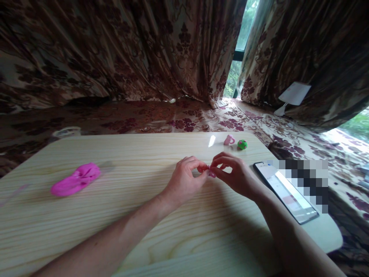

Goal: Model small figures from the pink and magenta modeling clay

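Note:
Above the middle of the table, my left hand [189,175] and my right hand [234,173] meet fingertip to fingertip. Thumb and index finger of each are pinched on one small pink piece [212,174] that looks like modelling clay. Fingers cover much of it, so its full shape is hidden. Beyond my right hand stand a tiny pink cup-like figure [229,140] with a loop handle and a green lump [242,144] with pink dots. A large lump of bright magenta clay [75,180] lies well to the left of my left hand.
A phone [288,192] with a lit screen lies at the right of the wooden table [138,154]. At the left edge is a faint pink strip [14,194]. A white lamp [294,94] stands on the patterned cloth behind, before the curtains [173,50].

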Demonstrator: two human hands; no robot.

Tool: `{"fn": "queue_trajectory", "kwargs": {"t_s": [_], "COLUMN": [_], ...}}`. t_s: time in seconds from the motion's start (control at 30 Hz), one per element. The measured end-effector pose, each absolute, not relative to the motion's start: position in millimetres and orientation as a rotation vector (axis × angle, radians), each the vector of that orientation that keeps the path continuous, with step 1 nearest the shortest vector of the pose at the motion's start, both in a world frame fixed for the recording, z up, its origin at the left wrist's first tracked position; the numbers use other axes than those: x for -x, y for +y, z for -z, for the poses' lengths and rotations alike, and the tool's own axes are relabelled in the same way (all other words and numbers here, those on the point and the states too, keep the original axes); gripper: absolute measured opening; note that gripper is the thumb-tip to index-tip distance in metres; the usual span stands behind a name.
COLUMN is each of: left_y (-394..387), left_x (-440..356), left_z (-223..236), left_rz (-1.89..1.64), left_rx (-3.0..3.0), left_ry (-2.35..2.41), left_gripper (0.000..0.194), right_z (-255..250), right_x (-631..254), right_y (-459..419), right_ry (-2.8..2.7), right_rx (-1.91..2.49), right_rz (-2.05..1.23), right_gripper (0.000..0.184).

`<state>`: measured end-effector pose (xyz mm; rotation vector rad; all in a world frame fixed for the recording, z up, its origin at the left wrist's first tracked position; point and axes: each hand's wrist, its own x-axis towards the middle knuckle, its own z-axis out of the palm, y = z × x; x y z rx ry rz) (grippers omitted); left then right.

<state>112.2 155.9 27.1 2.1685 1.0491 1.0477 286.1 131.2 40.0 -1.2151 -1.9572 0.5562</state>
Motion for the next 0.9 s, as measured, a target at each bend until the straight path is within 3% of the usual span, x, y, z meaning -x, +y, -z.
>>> {"fn": "queue_trajectory", "kwargs": {"t_s": [0.57,0.9], "left_y": [152.6,152.0], "left_x": [-120.6,-119.3], "left_z": [-27.6,-31.5], "left_rz": [-1.119,-1.119], "left_rx": [-2.258,-2.174], "left_ry": [1.201,1.157], "left_gripper": [0.008,0.008], "right_z": [-37.9,-40.6], "right_x": [-280.5,-279.5], "right_y": [131.0,129.6], "right_ry": [-2.023,-1.891], "right_rx": [1.296,1.319], "right_rz": [-0.341,-0.484], "right_gripper": [0.009,0.008]}}
